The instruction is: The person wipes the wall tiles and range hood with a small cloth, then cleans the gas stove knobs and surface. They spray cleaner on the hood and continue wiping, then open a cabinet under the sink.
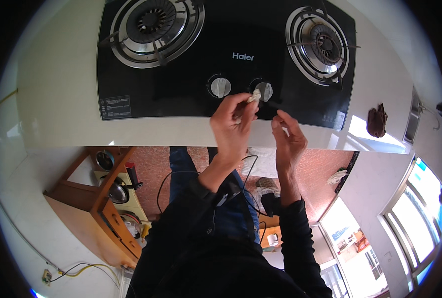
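My left hand pinches a small crumpled whitish wad, perhaps cloth or paper, between thumb and fingers. It is held just in front of the right control knob of a black glass Haier gas hob. To the left of that wad is the other silver knob. My right hand hovers over the hob's front edge, its fingers curled and the thumb and index tips close together. Whether anything small sits between those tips cannot be made out.
Two gas burners with pan supports, a left one and a right one, are set in the hob. A brown cloth lies on the pale countertop, near a sink. Below left stands a wooden cabinet beside pans. A black cable hangs near my legs.
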